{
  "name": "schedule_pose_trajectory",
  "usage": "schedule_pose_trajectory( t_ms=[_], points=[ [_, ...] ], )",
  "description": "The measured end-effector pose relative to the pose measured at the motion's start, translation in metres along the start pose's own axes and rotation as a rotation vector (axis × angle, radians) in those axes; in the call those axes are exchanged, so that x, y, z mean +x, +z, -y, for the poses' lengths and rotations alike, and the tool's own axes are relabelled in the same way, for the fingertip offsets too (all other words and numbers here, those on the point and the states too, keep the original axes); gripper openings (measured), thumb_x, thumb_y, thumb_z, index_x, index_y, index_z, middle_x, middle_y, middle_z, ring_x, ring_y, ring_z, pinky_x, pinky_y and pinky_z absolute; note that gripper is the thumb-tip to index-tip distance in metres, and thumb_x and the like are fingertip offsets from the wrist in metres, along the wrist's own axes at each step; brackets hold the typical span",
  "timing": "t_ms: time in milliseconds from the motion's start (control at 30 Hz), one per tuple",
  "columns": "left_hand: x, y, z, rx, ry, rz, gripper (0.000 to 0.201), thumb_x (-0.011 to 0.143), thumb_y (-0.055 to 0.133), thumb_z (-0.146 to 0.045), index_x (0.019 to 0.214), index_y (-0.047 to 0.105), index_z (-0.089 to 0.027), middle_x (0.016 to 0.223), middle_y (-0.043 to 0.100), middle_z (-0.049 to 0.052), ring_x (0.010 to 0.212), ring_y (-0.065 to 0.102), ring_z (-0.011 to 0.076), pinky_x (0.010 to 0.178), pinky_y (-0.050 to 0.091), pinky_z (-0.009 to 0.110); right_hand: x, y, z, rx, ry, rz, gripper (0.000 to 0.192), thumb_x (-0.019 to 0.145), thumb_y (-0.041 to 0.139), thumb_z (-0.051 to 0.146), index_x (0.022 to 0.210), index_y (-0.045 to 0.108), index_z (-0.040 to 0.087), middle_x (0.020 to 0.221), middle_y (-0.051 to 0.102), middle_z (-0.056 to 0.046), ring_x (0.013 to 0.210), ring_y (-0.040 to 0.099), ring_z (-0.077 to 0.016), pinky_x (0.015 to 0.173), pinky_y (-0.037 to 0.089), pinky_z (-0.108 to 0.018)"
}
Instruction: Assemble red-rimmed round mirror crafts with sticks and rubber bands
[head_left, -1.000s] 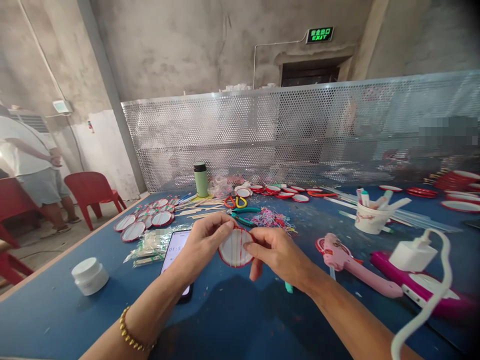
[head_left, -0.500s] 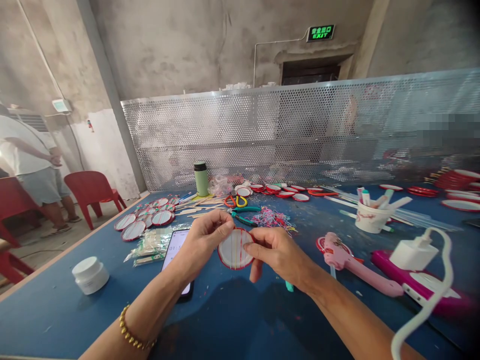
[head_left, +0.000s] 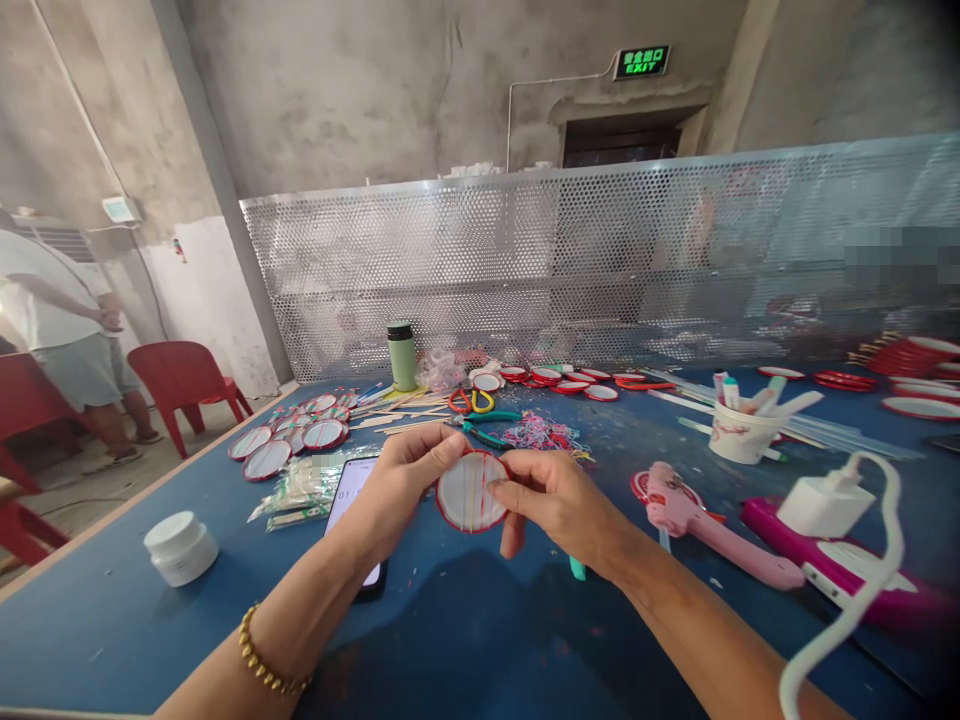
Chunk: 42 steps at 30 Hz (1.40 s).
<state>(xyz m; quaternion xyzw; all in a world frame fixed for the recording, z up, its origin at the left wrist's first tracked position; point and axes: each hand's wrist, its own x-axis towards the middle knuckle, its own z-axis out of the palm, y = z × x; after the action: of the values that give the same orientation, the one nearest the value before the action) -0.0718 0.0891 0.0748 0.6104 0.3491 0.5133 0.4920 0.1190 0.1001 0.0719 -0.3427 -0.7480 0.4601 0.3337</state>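
My left hand (head_left: pixel 401 490) and right hand (head_left: pixel 559 500) pinch a red-rimmed white disc (head_left: pixel 466 492) from both sides above the blue table (head_left: pixel 465 640).

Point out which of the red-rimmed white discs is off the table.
The red-rimmed disc pinched between the left hand and right hand, above the blue table. The other discs all lie flat on the tabletop, in clusters at the left and far side.

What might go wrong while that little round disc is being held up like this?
Both hands, left hand and right hand, pinch the red-rimmed disc only at its edges above the table, so it might slip. The phone lies right under the left wrist and could get knocked. The pink glue gun lies near the right forearm.
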Motion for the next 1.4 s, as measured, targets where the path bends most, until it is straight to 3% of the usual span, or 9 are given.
schedule_pose_trajectory(
  t_ms=[400, 767, 1067, 1400],
  points=[
    [-0.0015, -0.0005, -0.0019, -0.178, -0.135, 0.051, 0.035, 0.082, 0.070, -0.046, 0.075, 0.060, -0.013, 0.067, 0.054, 0.001, 0.057, 0.046, 0.0096, 0.056, 0.034, 0.024, -0.0016, 0.0003, 0.0035, 0.002, 0.006, 0.014, 0.022, 0.089, 0.056, 0.036, 0.076, 0.057, 0.018, 0.051, 0.061, 0.004, 0.050, 0.069, -0.0152, 0.054, 0.041, -0.023],
    [-0.0021, -0.0019, -0.0015, -0.147, -0.132, 0.059, 0.038, 0.083, 0.069, -0.048, 0.072, 0.054, -0.015, 0.063, 0.049, -0.001, 0.054, 0.041, 0.0091, 0.054, 0.030, 0.025, -0.0020, 0.0006, 0.0031, 0.030, 0.006, 0.021, 0.025, 0.088, 0.058, 0.039, 0.075, 0.057, 0.017, 0.052, 0.060, 0.004, 0.051, 0.069, -0.0159, 0.052, 0.038, -0.023],
    [-0.0009, 0.0008, -0.0040, -0.230, -0.138, 0.078, 0.035, 0.083, 0.070, -0.047, 0.079, 0.064, -0.012, 0.073, 0.060, 0.003, 0.064, 0.052, 0.0120, 0.062, 0.041, 0.025, -0.0010, 0.0009, 0.0036, 0.032, 0.000, 0.013, 0.024, 0.087, 0.057, 0.038, 0.075, 0.058, 0.017, 0.054, 0.060, 0.004, 0.049, 0.068, -0.0152, 0.052, 0.040, -0.023],
    [-0.0006, 0.0029, -0.0015, -0.190, -0.141, 0.098, 0.047, 0.084, 0.065, -0.056, 0.087, 0.072, -0.009, 0.078, 0.069, 0.008, 0.068, 0.058, 0.0158, 0.068, 0.045, 0.029, -0.0024, -0.0010, 0.0070, 0.025, -0.021, -0.021, 0.024, 0.085, 0.059, 0.039, 0.074, 0.060, 0.017, 0.057, 0.063, 0.003, 0.049, 0.069, -0.0155, 0.054, 0.042, -0.024]
  ],
)
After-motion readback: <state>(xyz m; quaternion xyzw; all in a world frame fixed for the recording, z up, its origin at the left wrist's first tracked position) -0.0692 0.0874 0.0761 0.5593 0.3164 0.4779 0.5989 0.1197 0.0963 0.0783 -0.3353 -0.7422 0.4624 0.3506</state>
